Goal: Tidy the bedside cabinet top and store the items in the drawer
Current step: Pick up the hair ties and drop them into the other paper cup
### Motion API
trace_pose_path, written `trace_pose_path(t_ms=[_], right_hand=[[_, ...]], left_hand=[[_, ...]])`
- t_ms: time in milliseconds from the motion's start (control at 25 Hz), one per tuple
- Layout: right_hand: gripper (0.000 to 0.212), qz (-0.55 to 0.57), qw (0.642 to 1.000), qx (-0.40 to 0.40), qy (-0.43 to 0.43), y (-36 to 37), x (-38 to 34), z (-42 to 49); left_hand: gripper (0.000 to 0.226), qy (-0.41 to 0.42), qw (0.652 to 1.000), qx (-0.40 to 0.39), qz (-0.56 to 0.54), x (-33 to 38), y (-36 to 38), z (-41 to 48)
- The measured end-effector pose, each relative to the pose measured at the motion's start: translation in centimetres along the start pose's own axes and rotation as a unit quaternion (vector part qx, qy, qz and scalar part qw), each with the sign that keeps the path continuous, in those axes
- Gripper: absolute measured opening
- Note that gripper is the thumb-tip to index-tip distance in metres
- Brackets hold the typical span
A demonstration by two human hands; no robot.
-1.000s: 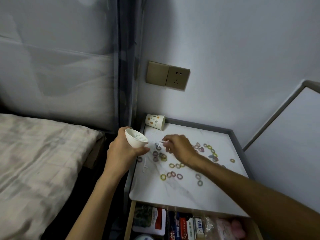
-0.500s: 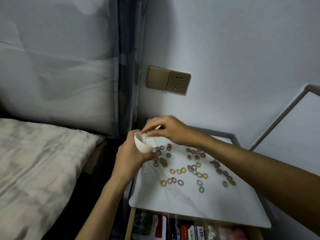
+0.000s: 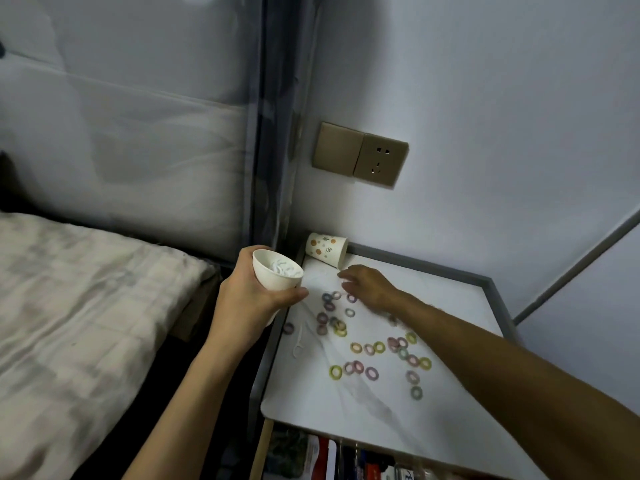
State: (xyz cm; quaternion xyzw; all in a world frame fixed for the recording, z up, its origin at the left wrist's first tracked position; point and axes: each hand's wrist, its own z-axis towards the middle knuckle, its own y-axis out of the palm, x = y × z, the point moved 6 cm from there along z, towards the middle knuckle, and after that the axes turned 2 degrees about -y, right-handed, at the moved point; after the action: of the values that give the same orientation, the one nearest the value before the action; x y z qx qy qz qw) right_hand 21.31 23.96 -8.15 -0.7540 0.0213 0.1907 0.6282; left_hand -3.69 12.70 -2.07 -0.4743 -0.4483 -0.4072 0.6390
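Note:
My left hand [image 3: 247,299] grips a white paper cup [image 3: 275,273] holding small white picks, just left of the cabinet's edge. My right hand [image 3: 367,285] reaches over the white marble cabinet top [image 3: 450,306], fingers spread low near its back left corner; it is blurred and seems to hold nothing. Several coloured hair ties [image 3: 370,348] lie scattered across the top. One white floss pick [image 3: 298,344] lies near the left edge. A patterned paper cup [image 3: 325,249] lies on its side at the back left corner.
The drawer [image 3: 329,455] below the top stands open with packets and boxes inside. A bed [image 3: 79,313] is at the left. A wall socket [image 3: 360,154] sits above the cabinet. A grey raised rim [image 3: 498,306] borders the top at the back and right.
My right hand has left the white cup's mouth and dropped back down to the cabinet top near the tipped cup. The white cup stays in my left hand.

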Motion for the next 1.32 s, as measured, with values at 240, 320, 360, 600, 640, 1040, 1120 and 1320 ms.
trace_pose_path(t_ms=[240, 320, 360, 600, 640, 1040, 1120, 1320], right_hand=[[0.020, 0.067, 0.988, 0.136, 0.014, 0.6, 0.6, -0.1], [0.015, 0.090, 0.987, 0.134, 0.006, 0.7, 0.4, -1.0], [0.015, 0.105, 0.986, 0.132, 0.007, 0.8, 0.4, -1.4], [0.024, 0.149, 0.978, 0.085, 0.121, 0.2, 0.9, -1.4], [0.023, 0.142, 0.979, 0.063, 0.134, 0.3, 0.9, -1.3], [0.006, 0.129, 0.981, 0.096, 0.111, -3.8, 2.4, -4.7], [0.007, 0.106, 0.984, 0.099, 0.104, -5.0, 3.4, -6.5], [0.012, 0.000, 0.987, 0.041, 0.154, -3.8, 7.9, -12.1]], left_hand=[[0.071, -0.010, 1.000, -0.010, -0.002, -0.4, 1.4, 0.1], [0.071, -0.011, 1.000, -0.016, 0.004, -0.4, 1.7, 0.0], [0.071, -0.009, 1.000, -0.018, 0.008, -0.3, 1.8, -0.1], [0.070, -0.012, 1.000, -0.022, 0.014, 0.0, 2.3, -0.5], [0.070, -0.012, 1.000, -0.024, 0.014, 0.1, 2.3, -0.5], [0.072, -0.013, 0.998, -0.054, 0.024, 0.9, 3.7, -1.2], [0.072, -0.020, 0.998, -0.064, 0.021, 1.0, 4.2, -1.5], [0.070, -0.027, 0.995, -0.097, 0.027, 1.6, 6.1, -2.4]])
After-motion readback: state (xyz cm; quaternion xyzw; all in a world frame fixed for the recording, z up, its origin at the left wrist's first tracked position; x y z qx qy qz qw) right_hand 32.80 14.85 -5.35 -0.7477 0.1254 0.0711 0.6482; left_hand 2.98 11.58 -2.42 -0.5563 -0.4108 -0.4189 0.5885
